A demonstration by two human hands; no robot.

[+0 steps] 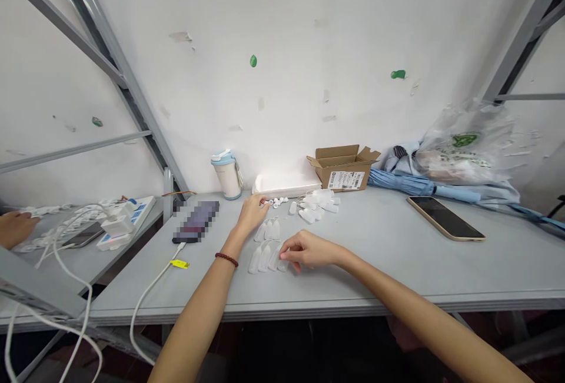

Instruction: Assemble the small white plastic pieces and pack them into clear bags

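On the grey table [397,265], the person's left hand [253,212] reaches to the small white caps [278,201], and its fingertips are near the closest ones; I cannot tell whether a cap is pinched between them. A dark red bead bracelet [226,259] is around the left wrist. The right hand [305,250] is bent over the right end of the front row of translucent plastic pieces [265,257]; its thumb and index finger come close together at the last piece, but I cannot tell if they are gripping it. These pieces lie flat, side by side, with narrowed tops. Behind them is a shorter back row of similar pieces [269,230], and farther to the right lies a loose heap of them [308,215]. Along the wall stand a blue-lidded tumbler [228,178], a long white tray [289,183] and an open cardboard box [346,179], with a folded blue umbrella [399,182] beside the box. A smartphone [445,218] lies on the right side. At the far left, another person's hand [17,228] is partly visible.
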